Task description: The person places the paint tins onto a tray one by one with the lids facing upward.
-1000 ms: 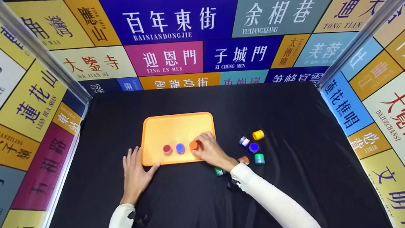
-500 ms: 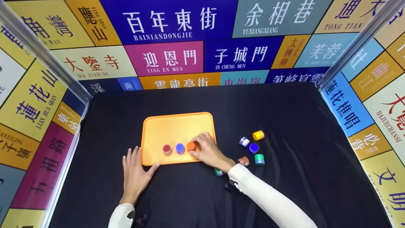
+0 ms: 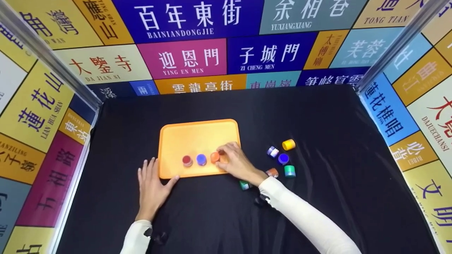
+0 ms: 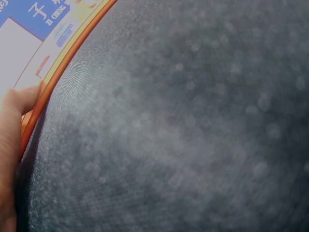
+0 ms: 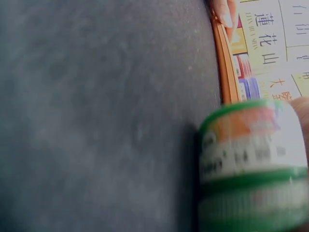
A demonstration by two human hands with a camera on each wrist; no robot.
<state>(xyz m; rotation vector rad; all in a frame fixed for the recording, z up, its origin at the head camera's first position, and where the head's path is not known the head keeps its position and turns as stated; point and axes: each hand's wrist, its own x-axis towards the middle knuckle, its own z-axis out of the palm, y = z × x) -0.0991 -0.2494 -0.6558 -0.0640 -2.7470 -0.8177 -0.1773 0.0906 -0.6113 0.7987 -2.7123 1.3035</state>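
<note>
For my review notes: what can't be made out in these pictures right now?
- Head view: the near right corner of the tray, hidden behind the right hand.
- Head view: the right side of the orange jar, covered by that hand.
- Head view: part of the brown jar, behind the right arm.
- Left wrist view: most of the left hand, cut off by the left edge.
- Right wrist view: wording on the green jar, blurred.

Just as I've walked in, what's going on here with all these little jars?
A person is working at a tray with bare hands. The right hand pinches an orange jar over the tray, lined up beside a blue jar and a red jar that stand there. The left hand touches the tray's near left corner. At least six more jars lie or stand on the black cloth, off to the right.
</note>
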